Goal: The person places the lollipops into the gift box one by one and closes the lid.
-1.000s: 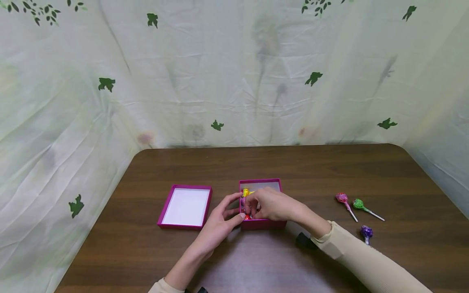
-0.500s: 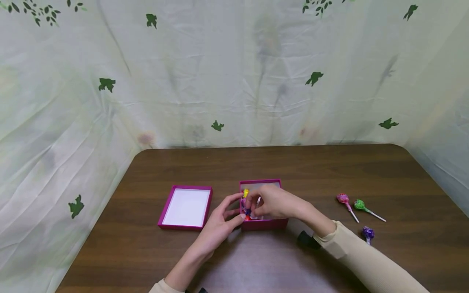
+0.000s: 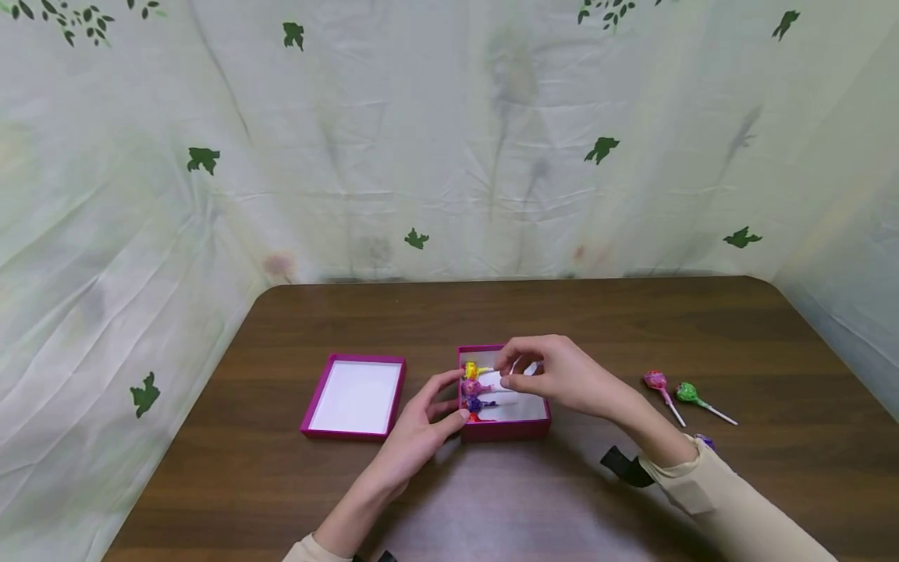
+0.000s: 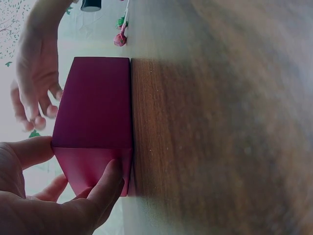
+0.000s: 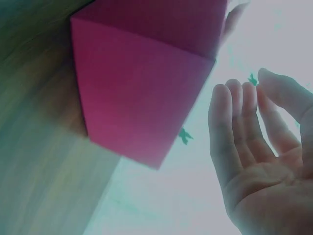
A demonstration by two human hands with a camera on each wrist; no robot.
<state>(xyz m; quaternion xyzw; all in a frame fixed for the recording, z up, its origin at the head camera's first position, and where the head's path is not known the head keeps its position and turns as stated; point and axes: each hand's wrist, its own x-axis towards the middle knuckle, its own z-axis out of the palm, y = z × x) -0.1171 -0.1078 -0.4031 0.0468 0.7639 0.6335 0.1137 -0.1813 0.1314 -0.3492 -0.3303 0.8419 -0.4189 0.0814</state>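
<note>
Lollipops (image 3: pixel 473 387) are being held in a row inside a box (image 3: pixel 506 432), just right of the left hand (image 3: pixel 414 433) and below the right hand (image 3: pixel 562 371). Their round tops are being lined up along the wall by the left hand's fingers, and their sticks are being pointed to the right hand's side, maybe so that all of them fit neatly. The yellow one (image 3: pixel 471 369) is being placed farthest from the left hand's thumb, and the red one (image 3: pixel 476 417) nearest.

The left hand is being spread around the box's corner, with fingertips being pressed on its outside, likely so that it does not slide. The right hand is being held over the box with loosely bent fingers, and nothing is being shown in its grip.

A lid (image 3: pixel 354 396) is being left white side up to the left of the left hand, perhaps out of the way. To the right of the right hand, a pink lollipop (image 3: pixel 656 380) and a green lollipop (image 3: pixel 687 392) are being left on the table (image 3: pixel 787 390), while a purple lollipop (image 3: pixel 705 442) is being mostly hidden by the right sleeve (image 3: pixel 744 492).
</note>
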